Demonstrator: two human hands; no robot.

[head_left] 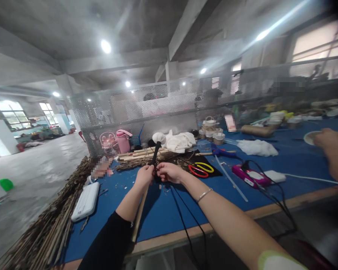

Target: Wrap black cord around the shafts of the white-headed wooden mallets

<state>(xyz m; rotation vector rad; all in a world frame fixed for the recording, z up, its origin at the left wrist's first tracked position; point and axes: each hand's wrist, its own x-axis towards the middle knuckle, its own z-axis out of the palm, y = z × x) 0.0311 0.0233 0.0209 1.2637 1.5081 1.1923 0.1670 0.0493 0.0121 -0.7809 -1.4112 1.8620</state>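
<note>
My left hand (145,176) is closed round a wooden stick (140,215) at about its middle. The pale lower end slants down toward the table's front edge. Above my fingers the stick is wrapped in black (156,153), and a round white padded head (159,138) tops it. My right hand (170,173), with a bracelet on the wrist, is pinched against the stick beside the left. Thin black cord (181,210) trails from beneath the right hand over the table edge. My fingers hide just where the cord meets the stick.
On the blue table (115,210) lie scissors (199,169) with red and yellow handles, a blue glue gun (222,151), a purple device (250,176) and a white power bank (86,201). Dry twigs (50,221) line the left edge. Another person's hand (331,144) is at right.
</note>
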